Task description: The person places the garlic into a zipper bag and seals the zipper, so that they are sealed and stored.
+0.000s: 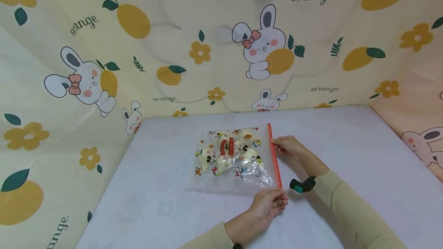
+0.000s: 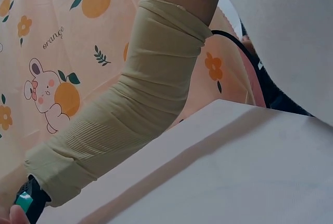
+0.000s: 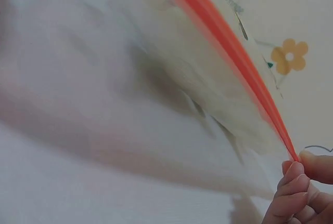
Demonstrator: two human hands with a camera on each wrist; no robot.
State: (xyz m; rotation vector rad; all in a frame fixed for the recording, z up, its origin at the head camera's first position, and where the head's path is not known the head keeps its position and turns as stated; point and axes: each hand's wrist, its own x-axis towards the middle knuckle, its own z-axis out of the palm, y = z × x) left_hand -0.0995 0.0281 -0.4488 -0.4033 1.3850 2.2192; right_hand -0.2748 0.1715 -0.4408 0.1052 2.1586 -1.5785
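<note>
A clear zip bag (image 1: 228,181) with small cartoon prints and red lettering lies on the white table in the head view. Pale, lumpy items show through its plastic; their kind is unclear. A red zip strip (image 1: 274,156) edges the bag's right side. At the strip's near end, my left hand (image 1: 264,206) pinches the corner between thumb and fingers. Farther back, my right hand (image 1: 290,147) grips the strip by its upper part. The right wrist view shows the red strip (image 3: 223,47) close up, stretched toward pinching fingers at lower right.
A white tabletop (image 1: 152,164) spreads around the bag. Behind and beside it hang cloth walls (image 1: 221,49) printed with rabbits and oranges. A dark wrist camera (image 1: 302,185) sits under the right wrist. The right sleeve (image 2: 145,83) fills much of the left wrist view.
</note>
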